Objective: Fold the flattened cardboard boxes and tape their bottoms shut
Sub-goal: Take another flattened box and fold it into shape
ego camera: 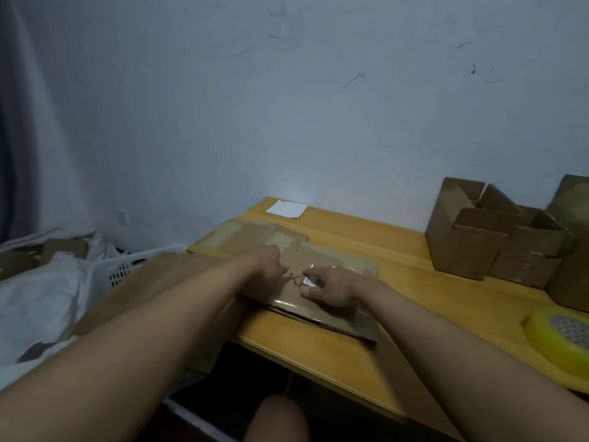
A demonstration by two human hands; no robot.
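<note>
Directly under both hands, the flattened cardboard box (322, 291) lies on the counter (392, 250), its long axis running away leftward, left hand (271, 267) curled knuckle-down on it, right hand (331, 287) pinching something small and pale, equally near.

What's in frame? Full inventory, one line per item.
flattened cardboard box: 1, brown, on table under both hands
flat cardboard sheet: 1, brown, behind it, overhanging table's left edge
folded boxes: at least 3, brown, table's far right
tape roll: 1, yellowish, table's right edge
paper: 1, white, table's far corner
table: 1, yellow wood
basket: 1, white, left of table
left hand: curled, on flattened box
right hand: pinching something small and shiny
</note>
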